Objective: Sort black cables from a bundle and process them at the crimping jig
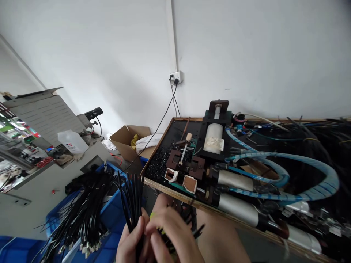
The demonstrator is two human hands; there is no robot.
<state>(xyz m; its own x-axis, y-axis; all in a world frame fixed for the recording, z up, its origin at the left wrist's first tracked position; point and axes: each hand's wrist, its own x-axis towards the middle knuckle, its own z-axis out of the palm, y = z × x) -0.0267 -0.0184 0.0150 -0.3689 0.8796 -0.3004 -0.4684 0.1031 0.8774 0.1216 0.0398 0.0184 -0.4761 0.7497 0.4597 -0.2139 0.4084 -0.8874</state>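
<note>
Black cables (135,197) stand upright in a bundle at the bottom centre, with my left hand (132,239) wrapped round them. Close beside it on the right, my right hand (174,233) has its fingers curled at the bundle; it is partly blurred, and what lies between its fingertips cannot be made out. A bit of yellow-green shows behind the right fingers. More dark cable ends (199,231) stick out to the right of that hand.
A wood-edged bench (164,187) carries a clamp fixture (185,164), metal cylinders (236,180) and blue hoses (326,175). Left are a blue bin (112,208) of black cables with metal ends (90,215) and a cardboard box (122,144). A white machine (52,113) stands far left.
</note>
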